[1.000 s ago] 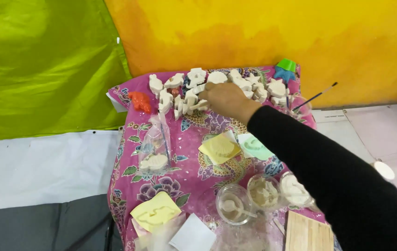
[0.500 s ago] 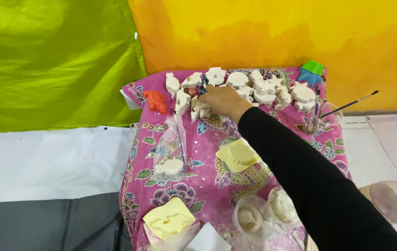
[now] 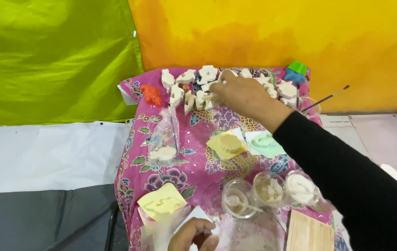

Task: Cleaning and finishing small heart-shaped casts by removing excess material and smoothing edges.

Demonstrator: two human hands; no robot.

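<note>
We see the right hand (image 3: 242,95) stretched to the twelve o'clock edge of the pink floral tablecloth (image 3: 194,148), its fingers pinched narrowly on a white plaster figure (image 3: 209,97) within the cluster of white plaster figures (image 3: 194,86) there, with an orange figure (image 3: 151,94) at the cluster's nine o'clock. At six o'clock the left hand (image 3: 194,236) shows only in part, fingers curled on a white paper sheet (image 3: 197,215), beside a yellow mould (image 3: 161,203). Between them lie a bagged figure (image 3: 163,142), a yellow shell mould (image 3: 227,144), a green mould (image 3: 264,143) and three clear cups (image 3: 268,190).
</note>
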